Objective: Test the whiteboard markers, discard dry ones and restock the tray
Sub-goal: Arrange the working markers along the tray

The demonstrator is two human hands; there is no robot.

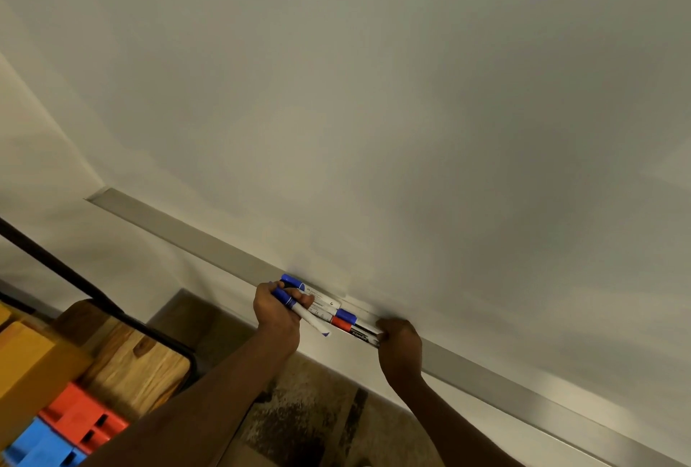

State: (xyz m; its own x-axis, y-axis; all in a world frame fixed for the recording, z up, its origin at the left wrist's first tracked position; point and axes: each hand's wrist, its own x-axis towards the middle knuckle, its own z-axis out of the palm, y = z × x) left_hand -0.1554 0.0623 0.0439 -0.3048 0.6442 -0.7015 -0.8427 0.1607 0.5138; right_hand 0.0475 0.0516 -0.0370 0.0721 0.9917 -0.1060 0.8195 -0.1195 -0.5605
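Fingers (303, 298) of left grip (278, 311) are curling round a bunch of markers (312, 319), w/ blue caps sticking up-left and white barrels pointing down-right. Right grip (400, 347) is resting on the tray (486, 378), curling over the end of a black marker (361, 335) lying there. Can't tell whether it's pinching it or just touching.

Btwn the two grips, a red-capped marker (341, 323) and a blue-capped one (346, 315) are lying in the tray, just beside the held bunch. Above, board (374, 92) is showing no test strokes in view. Lower left, a wooden counter (138, 362) is sitting beside orange, red and blue blocks (82, 418).

Progress, imo: early, prob. at the gathering stage. Every cap I can see is on, and nothing is looking tested yet. Testing, binning the dry ones and restocking are all waiting to be done.
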